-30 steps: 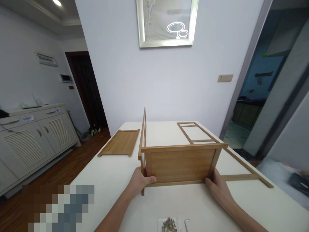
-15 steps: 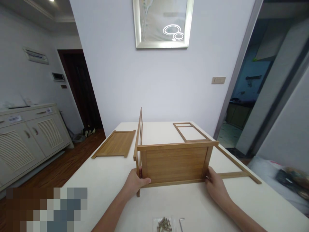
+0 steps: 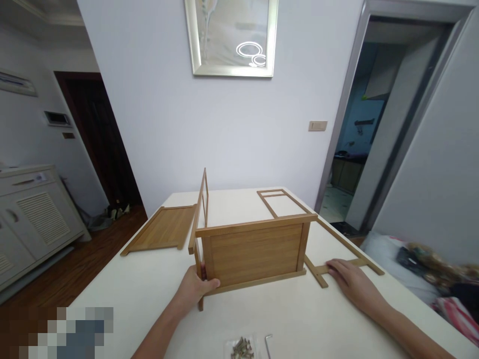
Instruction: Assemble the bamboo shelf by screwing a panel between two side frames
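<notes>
The right hand (image 3: 348,280) has moved off the right end of the upright brown wooden panel (image 3: 258,255) to a flat, open wooden frame (image 3: 359,263), its fingers over the crossbar; whether they grip is unclear. The left hand (image 3: 197,288) grasps the panel's lower left corner, thumb in front, where it meets a standing open wooden frame (image 3: 198,219). The panel stands mid-table on the white tabletop (image 3: 284,314). Nearer lie a clear bag of metal screws (image 3: 242,348) and a silver hex key (image 3: 268,345); farther left, a flat wooden panel (image 3: 164,227).
</notes>
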A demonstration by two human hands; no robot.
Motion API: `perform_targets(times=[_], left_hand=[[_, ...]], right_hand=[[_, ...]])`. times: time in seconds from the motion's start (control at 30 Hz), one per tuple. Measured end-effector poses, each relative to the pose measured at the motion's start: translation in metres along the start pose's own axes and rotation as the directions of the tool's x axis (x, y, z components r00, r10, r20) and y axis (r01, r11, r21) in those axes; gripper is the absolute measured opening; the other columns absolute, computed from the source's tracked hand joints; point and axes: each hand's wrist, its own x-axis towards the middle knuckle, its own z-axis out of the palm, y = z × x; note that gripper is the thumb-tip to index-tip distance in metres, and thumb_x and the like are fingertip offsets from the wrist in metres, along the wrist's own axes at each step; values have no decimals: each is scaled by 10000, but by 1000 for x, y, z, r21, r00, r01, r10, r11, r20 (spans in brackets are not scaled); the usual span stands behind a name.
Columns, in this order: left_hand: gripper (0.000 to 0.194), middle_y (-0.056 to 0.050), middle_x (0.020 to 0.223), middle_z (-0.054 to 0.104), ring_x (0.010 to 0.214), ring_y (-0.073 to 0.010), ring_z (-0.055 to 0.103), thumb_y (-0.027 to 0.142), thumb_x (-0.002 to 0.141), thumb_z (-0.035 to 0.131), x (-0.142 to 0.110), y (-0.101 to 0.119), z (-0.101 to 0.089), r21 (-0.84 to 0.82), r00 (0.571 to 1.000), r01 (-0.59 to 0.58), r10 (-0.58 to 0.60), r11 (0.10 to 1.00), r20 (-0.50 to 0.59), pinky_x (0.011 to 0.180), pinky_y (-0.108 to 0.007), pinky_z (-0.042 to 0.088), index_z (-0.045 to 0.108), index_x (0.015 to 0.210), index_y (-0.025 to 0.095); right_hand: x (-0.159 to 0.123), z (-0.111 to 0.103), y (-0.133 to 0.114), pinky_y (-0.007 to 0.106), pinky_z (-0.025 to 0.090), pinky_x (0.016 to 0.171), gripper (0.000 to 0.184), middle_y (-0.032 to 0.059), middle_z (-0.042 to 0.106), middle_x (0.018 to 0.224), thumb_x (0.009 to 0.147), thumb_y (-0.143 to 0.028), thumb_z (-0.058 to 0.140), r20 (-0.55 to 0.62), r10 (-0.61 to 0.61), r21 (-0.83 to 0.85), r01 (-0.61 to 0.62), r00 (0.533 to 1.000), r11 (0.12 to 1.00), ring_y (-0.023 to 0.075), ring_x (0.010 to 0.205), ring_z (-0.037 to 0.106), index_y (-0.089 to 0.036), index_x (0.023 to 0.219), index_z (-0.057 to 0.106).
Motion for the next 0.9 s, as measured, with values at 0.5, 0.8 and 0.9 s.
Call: perform_targets(times=[0.5, 0.8, 0.9], left_hand=[[306, -37, 791, 733, 729, -201, 657, 160, 561, 767, 5, -7, -2, -6, 998, -53, 53, 999, 22, 637, -263, 517, 704, 857, 115], [441, -78, 959, 736, 884, -254, 665, 266, 586, 821, 5, -4, -9, -61, 989, -47, 55, 997, 136, 767, -306, 528, 700, 982, 116], [530, -93, 997, 726, 954, -275, 655, 392, 575, 854, 4, -5, -13, -139, 976, -56, 83, 989, 200, 825, -324, 523, 692, 1003, 126]], right_hand=[[35, 17, -107, 409, 549, 855, 505, 87, 701, 1094, 594, -257, 576, 129, 191, 758, -221, 973, 614, 281, 989, 661, -228, 1097, 602], [24, 48, -113, 395, 514, 887, 393, 70, 677, 1076, 713, -399, 585, -14, 278, 669, -198, 961, 717, 264, 1024, 640, -248, 1067, 503], [19, 56, -109, 397, 515, 857, 389, 49, 690, 1010, 718, -453, 593, -31, 332, 579, -254, 943, 775, 267, 978, 651, -260, 1046, 510]])
